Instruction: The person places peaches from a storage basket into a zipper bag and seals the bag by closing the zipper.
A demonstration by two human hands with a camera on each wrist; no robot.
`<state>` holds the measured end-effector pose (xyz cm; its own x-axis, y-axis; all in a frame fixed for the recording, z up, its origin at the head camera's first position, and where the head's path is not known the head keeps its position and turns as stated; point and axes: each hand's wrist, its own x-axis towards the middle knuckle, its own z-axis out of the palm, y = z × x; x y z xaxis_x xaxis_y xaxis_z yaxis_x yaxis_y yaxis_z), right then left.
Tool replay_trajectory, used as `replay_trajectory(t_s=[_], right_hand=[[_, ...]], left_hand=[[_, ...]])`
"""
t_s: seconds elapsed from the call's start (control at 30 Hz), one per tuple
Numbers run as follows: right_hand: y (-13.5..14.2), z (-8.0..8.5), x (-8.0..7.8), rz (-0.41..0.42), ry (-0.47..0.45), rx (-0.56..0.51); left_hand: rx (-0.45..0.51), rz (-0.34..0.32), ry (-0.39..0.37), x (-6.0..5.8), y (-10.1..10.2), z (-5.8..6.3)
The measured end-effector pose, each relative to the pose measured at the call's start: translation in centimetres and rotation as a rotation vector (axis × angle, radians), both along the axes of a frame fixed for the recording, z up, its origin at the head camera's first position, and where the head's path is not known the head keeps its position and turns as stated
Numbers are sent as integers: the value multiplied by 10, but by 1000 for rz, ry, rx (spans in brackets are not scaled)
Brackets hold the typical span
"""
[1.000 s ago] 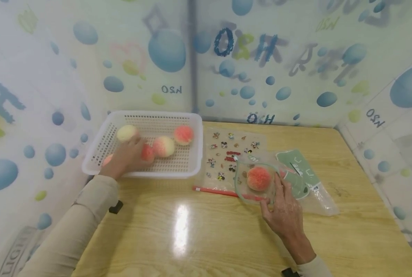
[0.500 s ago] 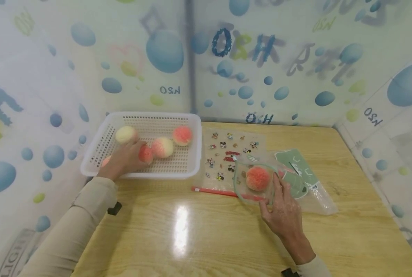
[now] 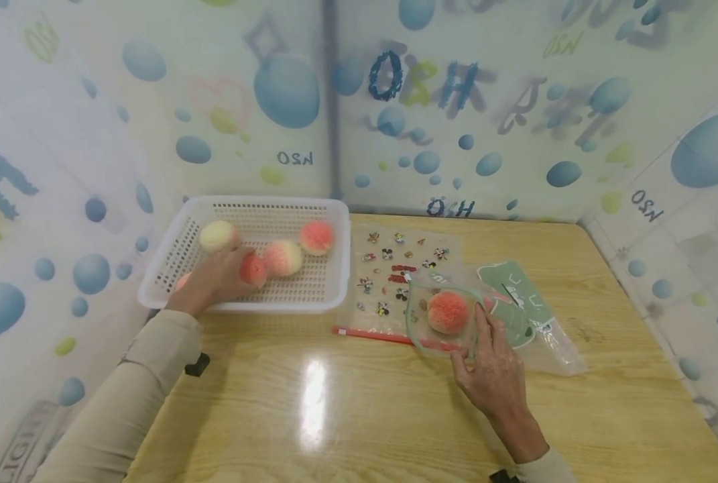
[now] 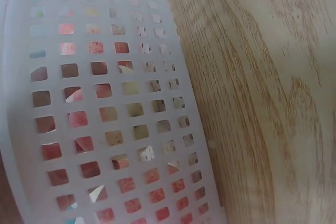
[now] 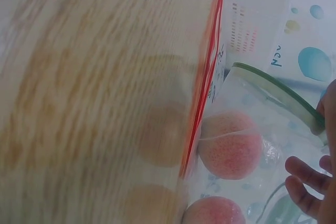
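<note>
In the head view my left hand reaches into a white plastic basket, its fingers curled over a red peach. Part of that peach is hidden under the hand. A pale yellow peach, a yellow-pink peach and a red one beside it lie around it. My right hand holds the green-edged mouth of a clear zip bag, pinching its rim. Inside the bag a red peach shows; the right wrist view shows a second peach close by.
A clear bag with cartoon prints and a red slider strip lies flat between the basket and the zip bag. The zip bag's green printed part spreads rightward on the wooden table. A patterned wall rises behind.
Both hands stay almost in place, the left on the red peach and the right at the bag's mouth. The whole head view shifts very slightly.
</note>
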<state>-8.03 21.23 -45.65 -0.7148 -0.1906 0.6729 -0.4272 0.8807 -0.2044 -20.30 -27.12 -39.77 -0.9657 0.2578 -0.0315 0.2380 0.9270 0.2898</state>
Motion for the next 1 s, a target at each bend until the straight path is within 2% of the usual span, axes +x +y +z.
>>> replay_trajectory(t_s=[0.33, 0.67, 0.87, 1.0], right_hand=[[-2, 1, 0, -3, 3, 4], [-2, 1, 0, 13, 19, -14], [-3, -1, 0, 7, -11, -8], [-3, -1, 2, -2, -32, -2]], left_hand=[[51, 12, 49, 2, 3, 1], [43, -30, 75, 8, 8, 5], [79, -17, 60, 15, 14, 9], [115, -34, 94, 17, 19, 12]])
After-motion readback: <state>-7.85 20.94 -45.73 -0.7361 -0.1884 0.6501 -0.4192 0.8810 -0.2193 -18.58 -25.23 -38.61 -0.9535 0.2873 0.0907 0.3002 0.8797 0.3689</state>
